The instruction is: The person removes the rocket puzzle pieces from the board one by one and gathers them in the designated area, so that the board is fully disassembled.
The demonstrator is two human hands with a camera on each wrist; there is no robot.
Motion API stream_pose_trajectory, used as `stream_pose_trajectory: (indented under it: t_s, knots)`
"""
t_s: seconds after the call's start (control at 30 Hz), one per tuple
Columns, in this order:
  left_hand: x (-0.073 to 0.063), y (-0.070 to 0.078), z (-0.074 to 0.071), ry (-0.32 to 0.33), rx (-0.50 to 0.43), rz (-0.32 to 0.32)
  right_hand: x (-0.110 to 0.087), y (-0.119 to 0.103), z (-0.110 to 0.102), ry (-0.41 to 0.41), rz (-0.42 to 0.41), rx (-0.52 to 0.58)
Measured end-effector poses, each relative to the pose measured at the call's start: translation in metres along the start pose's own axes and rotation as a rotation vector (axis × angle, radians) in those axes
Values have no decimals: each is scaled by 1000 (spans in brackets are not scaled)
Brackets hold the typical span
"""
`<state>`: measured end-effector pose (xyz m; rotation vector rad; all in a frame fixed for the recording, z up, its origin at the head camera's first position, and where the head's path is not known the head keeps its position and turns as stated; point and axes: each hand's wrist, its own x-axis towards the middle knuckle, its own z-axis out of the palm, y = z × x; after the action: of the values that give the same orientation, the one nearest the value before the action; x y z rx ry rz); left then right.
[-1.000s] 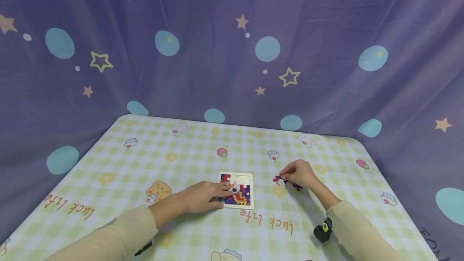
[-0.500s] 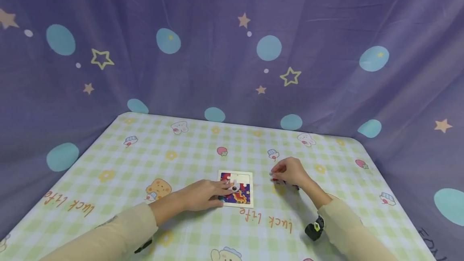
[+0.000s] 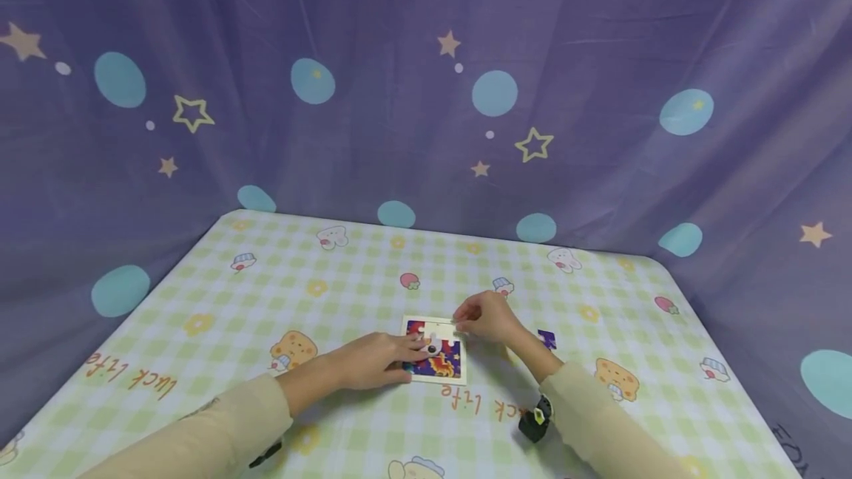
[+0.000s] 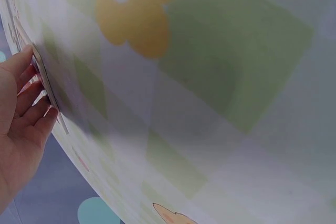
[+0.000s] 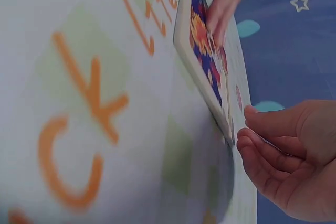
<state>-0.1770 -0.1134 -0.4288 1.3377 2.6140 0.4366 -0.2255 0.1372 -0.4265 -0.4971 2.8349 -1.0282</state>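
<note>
A small square jigsaw puzzle board (image 3: 439, 329) with a cream frame lies mid-table, its colourful picture partly filled and its far right part bare. Across its left side rests my left hand (image 3: 373, 361), fingers extended onto the picture and thumb at the near edge. The left wrist view shows this hand (image 4: 21, 124) along the board's rim. My right hand (image 3: 489, 316) pinches a puzzle piece at the board's far right corner. That piece is almost wholly hidden by the fingers. In the right wrist view, the right fingertips (image 5: 247, 132) are close beside the board's corner.
One loose purple puzzle piece (image 3: 547, 338) lies on the table to the right, beyond my right forearm. A green checked cloth (image 3: 319, 420) with printed cartoons covers the table. Purple curtain (image 3: 399, 94) hangs behind and at both sides.
My right hand has picked up a puzzle piece from the right of the table and carried it left to the board. My left hand has stayed on the board.
</note>
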Motion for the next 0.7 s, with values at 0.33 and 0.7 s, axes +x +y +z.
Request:
stream_pose_trajectory:
  t_s: [0.33,0.7]
  knots:
    - [0,0,0,-4,-5,-2,8,-12,20,-86,-120,-21]
    - [-1,1,-1,9,27,31,11,-23,28,-128,-204,-52]
